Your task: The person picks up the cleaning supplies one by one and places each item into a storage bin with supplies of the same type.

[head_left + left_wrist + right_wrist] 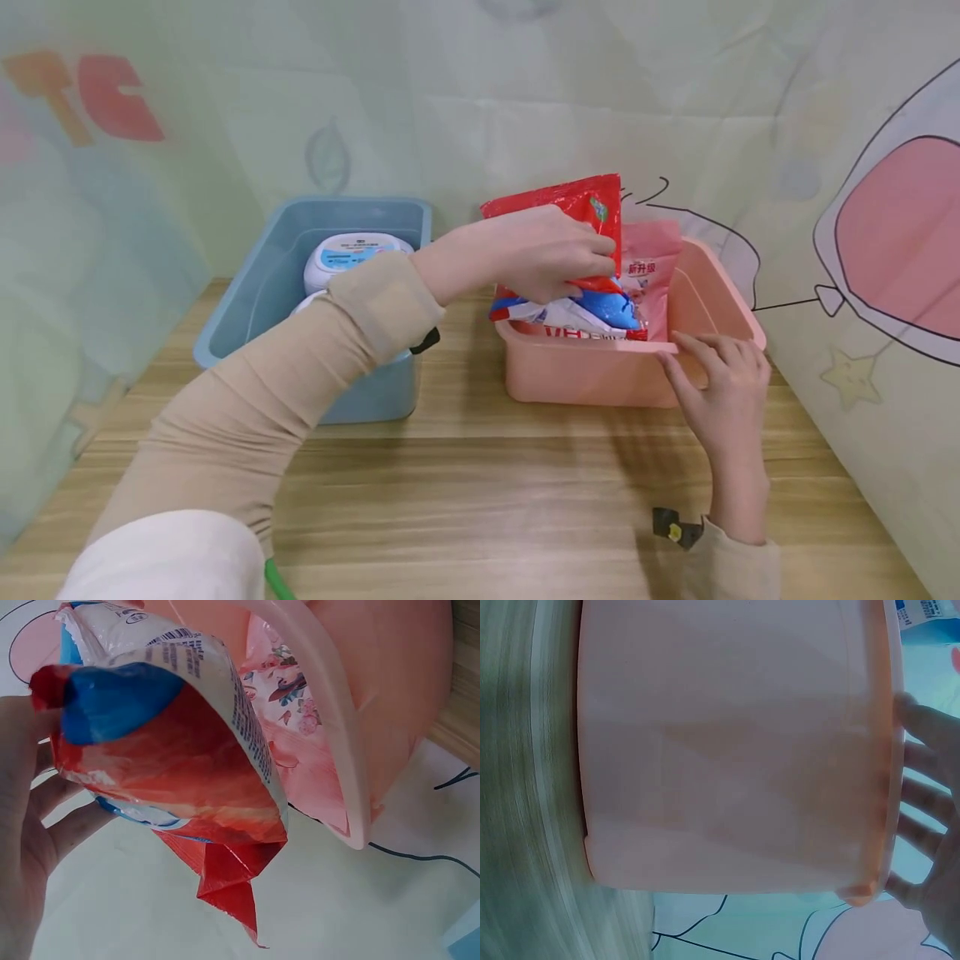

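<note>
My left hand (pixel 551 258) grips a shiny red packet (pixel 600 208) over the left part of a pink bin (pixel 585 383). In the left wrist view this packet (pixel 172 772) shows red, blue and white printing and a crumpled end, with the fingers behind it. Below the hand, a blue-and-white packet (pixel 611 307) lies at the bin's front rim. A pink pouch (pixel 656 287) stands upright in the bin behind it. At the front right rim my right hand (pixel 723 387) pinches the edge, thumb outside; the right wrist view shows its fingertips (pixel 924 796) along the rim.
To the left stands a blue bin (pixel 375 396) holding a white tub (pixel 356 258) with a printed lid, partly hidden by my left sleeve. Both bins rest on a wood-grain table (pixel 480 500). A printed cloth wall (pixel 450 142) rises behind and at the sides.
</note>
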The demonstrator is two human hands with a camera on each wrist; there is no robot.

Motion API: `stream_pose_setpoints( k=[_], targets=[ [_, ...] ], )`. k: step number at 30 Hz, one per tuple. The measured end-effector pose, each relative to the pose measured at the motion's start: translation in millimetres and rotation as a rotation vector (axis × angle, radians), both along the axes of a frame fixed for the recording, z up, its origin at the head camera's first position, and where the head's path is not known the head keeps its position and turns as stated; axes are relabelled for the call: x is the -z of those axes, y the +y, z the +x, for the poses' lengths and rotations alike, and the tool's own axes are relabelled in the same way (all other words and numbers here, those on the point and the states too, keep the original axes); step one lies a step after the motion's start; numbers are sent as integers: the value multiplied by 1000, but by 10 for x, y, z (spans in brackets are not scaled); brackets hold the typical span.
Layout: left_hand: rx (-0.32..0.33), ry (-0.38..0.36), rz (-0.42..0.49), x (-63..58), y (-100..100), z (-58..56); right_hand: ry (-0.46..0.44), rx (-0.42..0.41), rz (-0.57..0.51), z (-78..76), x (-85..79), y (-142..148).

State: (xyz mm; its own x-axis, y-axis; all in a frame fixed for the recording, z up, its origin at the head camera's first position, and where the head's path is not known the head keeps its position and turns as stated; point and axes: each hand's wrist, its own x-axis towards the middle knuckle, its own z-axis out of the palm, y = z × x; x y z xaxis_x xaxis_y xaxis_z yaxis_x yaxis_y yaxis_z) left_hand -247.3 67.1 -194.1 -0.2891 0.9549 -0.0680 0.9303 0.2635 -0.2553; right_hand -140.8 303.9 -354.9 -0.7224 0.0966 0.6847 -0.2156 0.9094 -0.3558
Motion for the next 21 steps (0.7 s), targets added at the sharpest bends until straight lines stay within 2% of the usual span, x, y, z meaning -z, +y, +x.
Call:
stream_pose_setpoints(
  k=[8,16,21],
  targets=[
    [-21,31,-52,119,79,-112,10,-8,2,9,8,-7],
    [-30,4,-64,220,106,-147,30,-24,6,17,20,-12],
    [-44,-1,-77,270,122,-181,12,-17,1,24,26,-30]
  ],
)
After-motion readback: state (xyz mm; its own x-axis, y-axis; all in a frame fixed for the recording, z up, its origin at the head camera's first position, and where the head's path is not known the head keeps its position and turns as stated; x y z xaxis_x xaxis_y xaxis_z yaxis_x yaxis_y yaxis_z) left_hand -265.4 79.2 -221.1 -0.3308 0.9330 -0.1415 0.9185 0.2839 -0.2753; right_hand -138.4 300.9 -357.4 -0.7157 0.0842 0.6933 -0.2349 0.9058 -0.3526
